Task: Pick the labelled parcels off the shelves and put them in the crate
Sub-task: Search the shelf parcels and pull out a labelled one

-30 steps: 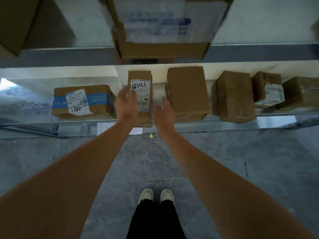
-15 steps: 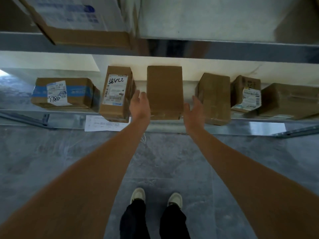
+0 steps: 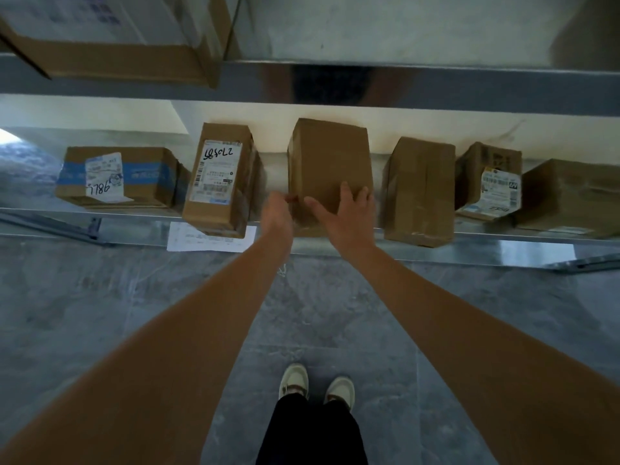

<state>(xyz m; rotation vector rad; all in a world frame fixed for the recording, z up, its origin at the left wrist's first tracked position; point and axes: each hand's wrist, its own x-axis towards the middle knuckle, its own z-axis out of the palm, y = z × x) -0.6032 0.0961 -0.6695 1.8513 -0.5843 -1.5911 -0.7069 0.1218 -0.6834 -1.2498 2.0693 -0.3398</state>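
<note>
Six parcels are counted on the lower shelf (image 3: 503, 245); plain parcel (image 3: 330, 162) is touched by right hand (image 3: 349, 209), fingers spread; left hand (image 3: 278, 213) blurred, grip indeterminable.

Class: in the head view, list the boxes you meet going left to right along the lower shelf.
Blue-taped box → upright box with handwritten label → plain box under the right hand → plain upright box → small labelled box → low box at the right edge.
</note>
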